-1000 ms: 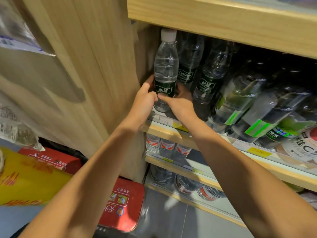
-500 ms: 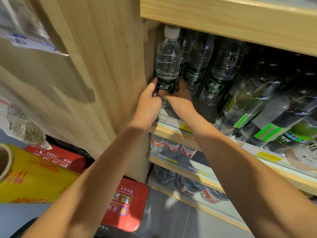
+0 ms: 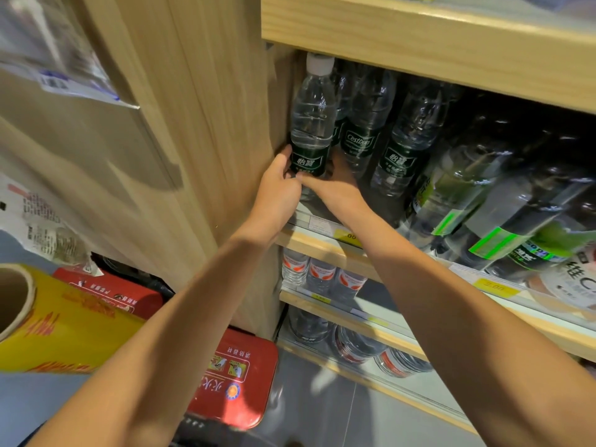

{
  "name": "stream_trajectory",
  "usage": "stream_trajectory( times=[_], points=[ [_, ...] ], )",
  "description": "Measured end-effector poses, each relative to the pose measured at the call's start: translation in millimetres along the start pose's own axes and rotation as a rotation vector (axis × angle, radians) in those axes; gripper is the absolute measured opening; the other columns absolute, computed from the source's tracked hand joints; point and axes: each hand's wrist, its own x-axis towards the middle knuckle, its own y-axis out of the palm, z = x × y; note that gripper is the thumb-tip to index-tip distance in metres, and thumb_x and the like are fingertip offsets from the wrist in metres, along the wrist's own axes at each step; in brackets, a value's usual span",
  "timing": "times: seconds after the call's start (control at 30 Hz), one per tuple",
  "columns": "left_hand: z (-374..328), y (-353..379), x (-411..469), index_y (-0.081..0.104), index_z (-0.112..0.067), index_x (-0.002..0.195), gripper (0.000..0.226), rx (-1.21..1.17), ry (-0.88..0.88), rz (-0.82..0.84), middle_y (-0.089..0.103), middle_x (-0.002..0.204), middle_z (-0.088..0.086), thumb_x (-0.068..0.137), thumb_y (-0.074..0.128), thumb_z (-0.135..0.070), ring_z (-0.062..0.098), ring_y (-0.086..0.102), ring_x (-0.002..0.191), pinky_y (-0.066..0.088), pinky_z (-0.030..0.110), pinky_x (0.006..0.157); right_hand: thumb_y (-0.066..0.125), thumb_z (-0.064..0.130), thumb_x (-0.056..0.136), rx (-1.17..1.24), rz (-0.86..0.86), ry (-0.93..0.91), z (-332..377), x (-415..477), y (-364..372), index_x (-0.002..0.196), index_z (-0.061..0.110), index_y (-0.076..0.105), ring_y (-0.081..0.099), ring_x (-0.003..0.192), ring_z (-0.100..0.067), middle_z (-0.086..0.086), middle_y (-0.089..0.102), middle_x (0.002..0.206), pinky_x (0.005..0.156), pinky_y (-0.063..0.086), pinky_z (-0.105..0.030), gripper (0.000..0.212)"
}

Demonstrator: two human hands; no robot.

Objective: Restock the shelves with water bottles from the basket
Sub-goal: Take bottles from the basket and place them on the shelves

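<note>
Both bare forearms reach up and forward and meet at a white-capped water bottle (image 3: 312,124) with a dark green label. It is upright, its base hidden behind the hands. The left hand (image 3: 276,190) grips its lower body from the left, with the thumb at the label's edge. The right hand (image 3: 337,191) clasps it from the right, thumb crossing the front just under the label and fingers out of sight behind. The wooden side panel (image 3: 209,130) rises just left of the bottle, and more green-labelled bottles (image 3: 366,124) stand just to its right. The shelf edge (image 3: 322,250) runs just below it, and a red tin (image 3: 238,379) lies well below.
</note>
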Motion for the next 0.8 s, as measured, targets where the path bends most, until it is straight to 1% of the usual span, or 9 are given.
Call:
stream_trajectory(
  times=[0.07,0.17,0.23,0.3,0.33,0.43,0.5,0.6,0.8],
  points=[
    [-1,0,-1,0.030,-0.012,0.146,0.067,0.002,0.012,0.004,0.049,0.114,-0.008,0.087,0.032,0.018,-0.003,0.049,0.099,0.044,0.003,0.075,0.077,0.017,0.078,-0.031,0.003,0.007,1,-3,-3,0.139,0.015,0.043,0.055,0.115,-0.010,-0.003,0.057,0.132,0.101,0.043,-0.028,0.070],
    [2,-2,-4,0.032,-0.014,0.146,0.061,0.101,0.026,0.005,0.050,0.109,-0.012,0.090,0.035,0.011,-0.013,0.050,0.081,0.039,-0.003,0.063,0.071,0.029,0.083,-0.150,0.044,0.030,7,-15,-11,0.136,0.018,0.045,0.057,0.111,-0.013,0.000,0.060,0.127,0.086,0.046,-0.020,0.060],
    [7,-4,-8,0.034,-0.016,0.145,0.059,0.231,0.051,-0.001,0.053,0.121,-0.007,0.090,0.040,0.004,-0.005,0.056,0.095,0.043,0.002,0.074,0.065,0.037,0.087,-0.296,0.044,0.054,14,-26,-19,0.127,0.015,0.053,0.059,0.109,-0.018,-0.003,0.064,0.119,0.083,0.045,-0.025,0.047],
    [7,-6,-16,0.037,-0.016,0.144,0.055,0.468,0.087,-0.018,0.048,0.137,0.003,0.090,0.045,-0.004,0.015,0.050,0.121,0.042,0.023,0.097,0.060,0.040,0.090,-0.463,0.015,0.041,24,-41,-27,0.122,0.010,0.057,0.058,0.109,-0.023,-0.007,0.063,0.117,0.082,0.044,-0.029,0.044],
    [5,-7,-22,0.039,-0.017,0.142,0.052,0.651,0.113,-0.017,0.046,0.139,0.004,0.091,0.048,-0.010,0.020,0.047,0.125,0.040,0.031,0.101,0.057,0.041,0.091,-0.558,0.008,0.017,30,-51,-33,0.125,0.007,0.055,0.057,0.112,-0.024,-0.008,0.061,0.121,0.085,0.045,-0.031,0.047],
    [-9,-8,-50,0.045,-0.016,0.134,0.045,1.255,0.250,0.062,0.050,0.130,0.008,0.090,0.052,-0.026,0.029,0.049,0.119,0.043,0.042,0.092,0.054,0.040,0.092,-0.891,0.055,-0.102,48,-90,-50,0.136,0.013,0.046,0.051,0.122,-0.026,-0.007,0.054,0.133,0.093,0.046,-0.039,0.052],
    [-17,-5,-74,0.046,-0.013,0.128,0.043,1.432,0.307,0.101,0.052,0.123,0.010,0.089,0.052,-0.030,0.032,0.051,0.114,0.044,0.042,0.086,0.052,0.039,0.093,-1.074,0.081,-0.177,55,-122,-63,0.135,0.014,0.046,0.050,0.121,-0.028,-0.008,0.053,0.131,0.088,0.046,-0.041,0.049],
    [-15,1,-117,0.044,-0.012,0.130,0.046,1.573,0.355,0.134,0.051,0.126,0.010,0.089,0.051,-0.034,0.031,0.048,0.116,0.041,0.040,0.088,0.051,0.037,0.092,-1.229,0.101,-0.246,56,-175,-78,0.129,0.012,0.049,0.051,0.117,-0.030,-0.010,0.056,0.123,0.082,0.045,-0.040,0.045],
    [13,16,-233,0.045,-0.010,0.128,0.048,1.609,0.333,0.210,0.052,0.126,0.011,0.089,0.050,-0.038,0.031,0.047,0.119,0.036,0.040,0.094,0.050,0.040,0.092,-1.257,0.108,-0.230,36,-291,-104,0.124,0.011,0.052,0.054,0.112,-0.032,-0.010,0.059,0.119,0.080,0.044,-0.037,0.044]
  ],
)
